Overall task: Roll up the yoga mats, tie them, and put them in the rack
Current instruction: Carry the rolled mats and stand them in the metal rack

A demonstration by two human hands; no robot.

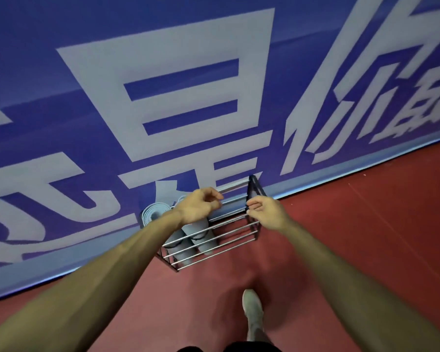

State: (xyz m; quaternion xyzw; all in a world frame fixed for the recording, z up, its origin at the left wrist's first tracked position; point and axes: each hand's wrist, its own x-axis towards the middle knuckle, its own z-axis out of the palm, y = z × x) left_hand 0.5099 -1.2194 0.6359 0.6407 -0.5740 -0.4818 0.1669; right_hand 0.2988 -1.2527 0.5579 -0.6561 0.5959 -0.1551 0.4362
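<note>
Red floor, blue lettered wall. Rack against the wall; several rolled grey mats upright at its 9 o'clock end. Left hand and right hand hover above, fingers loosely curled, holding nothing. Judgement: racking near done; no loose mats visible.

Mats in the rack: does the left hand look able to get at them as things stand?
Probably yes. The left hand hangs just over the mats at the left end of the rack; their rolled tops stick out above the bars, and nothing shows between hand and mats.
</note>
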